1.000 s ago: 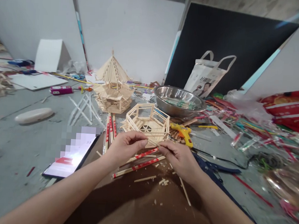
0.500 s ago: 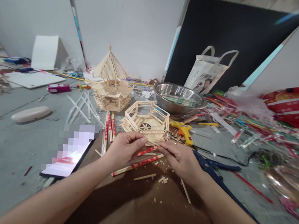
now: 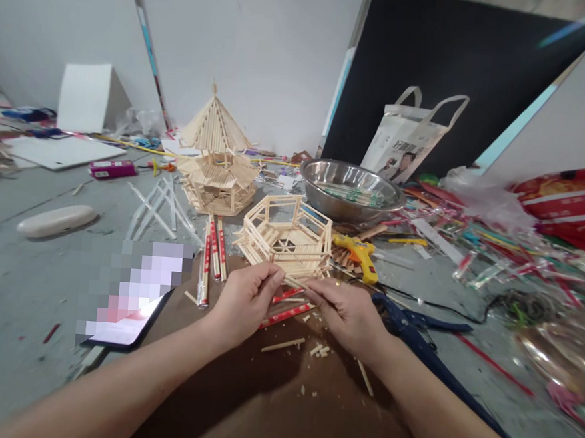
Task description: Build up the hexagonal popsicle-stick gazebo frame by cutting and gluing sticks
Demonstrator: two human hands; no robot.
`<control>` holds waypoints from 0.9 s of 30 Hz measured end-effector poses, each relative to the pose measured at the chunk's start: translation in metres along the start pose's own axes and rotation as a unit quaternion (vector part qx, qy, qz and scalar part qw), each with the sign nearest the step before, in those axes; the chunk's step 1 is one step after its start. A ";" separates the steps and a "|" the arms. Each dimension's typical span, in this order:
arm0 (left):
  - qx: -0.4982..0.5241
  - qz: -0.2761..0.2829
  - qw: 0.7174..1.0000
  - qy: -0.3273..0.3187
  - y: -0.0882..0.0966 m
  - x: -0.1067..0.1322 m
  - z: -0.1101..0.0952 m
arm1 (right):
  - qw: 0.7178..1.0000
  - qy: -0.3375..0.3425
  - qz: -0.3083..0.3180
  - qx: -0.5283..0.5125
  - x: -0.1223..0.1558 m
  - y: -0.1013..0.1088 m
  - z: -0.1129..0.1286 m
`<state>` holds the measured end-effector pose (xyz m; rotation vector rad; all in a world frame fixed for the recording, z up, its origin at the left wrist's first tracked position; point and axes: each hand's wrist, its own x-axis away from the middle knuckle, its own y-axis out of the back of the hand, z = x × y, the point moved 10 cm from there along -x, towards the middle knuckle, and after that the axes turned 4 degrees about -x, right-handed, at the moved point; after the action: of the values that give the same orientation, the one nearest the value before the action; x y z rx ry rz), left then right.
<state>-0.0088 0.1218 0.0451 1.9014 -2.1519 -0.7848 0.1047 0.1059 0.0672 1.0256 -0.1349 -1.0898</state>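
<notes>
My left hand (image 3: 245,300) and my right hand (image 3: 347,309) are both pinched on a thin wooden stick (image 3: 294,283) held between them, just above a brown board (image 3: 270,391). Directly beyond the stick stands an open hexagonal frame of wooden sticks (image 3: 287,237). Red-and-white wrapped chopsticks (image 3: 286,313) lie under my hands, with short cut stick pieces (image 3: 284,344) scattered on the board.
A stick pagoda model (image 3: 215,163) stands farther back. A steel bowl (image 3: 350,191), a yellow glue gun (image 3: 360,254), blue-handled cutters (image 3: 414,334) and many wrappers (image 3: 490,253) lie to the right. A phone (image 3: 129,298) and a white case (image 3: 56,220) lie left.
Both hands have sunk slightly toward the board with the stick still pinched between them; the view has tilted down a little.
</notes>
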 end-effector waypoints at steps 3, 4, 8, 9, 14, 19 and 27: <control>-0.012 -0.012 1.000 -0.009 -0.001 0.002 0.000 | 1.000 0.007 -0.006 0.008 0.000 -0.002 0.002; -0.006 -0.012 1.000 -0.008 -0.002 0.002 0.000 | 1.000 0.011 -0.006 0.001 0.000 -0.003 0.003; 0.019 0.029 0.999 -0.029 -0.016 0.002 -0.007 | 0.999 0.000 0.003 -0.050 -0.003 -0.008 0.006; 0.018 0.048 0.998 -0.032 -0.021 0.002 -0.008 | 0.998 -0.015 -0.003 -0.060 -0.003 -0.007 0.003; -0.006 0.073 0.997 0.002 -0.027 0.001 0.000 | 0.994 -0.065 -0.037 -0.078 -0.002 0.002 -0.010; 0.120 0.046 0.991 0.030 -0.024 0.000 0.006 | 0.988 -0.087 -0.037 -0.123 -0.003 0.002 -0.016; 0.195 0.040 0.978 -0.054 -0.016 0.004 -0.016 | 0.905 -0.227 0.060 -0.354 0.007 -0.040 -0.022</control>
<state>0.0119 0.1131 0.0500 1.9619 -2.5907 -0.4878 0.0934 0.1104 0.0223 0.0989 -0.1561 -1.1235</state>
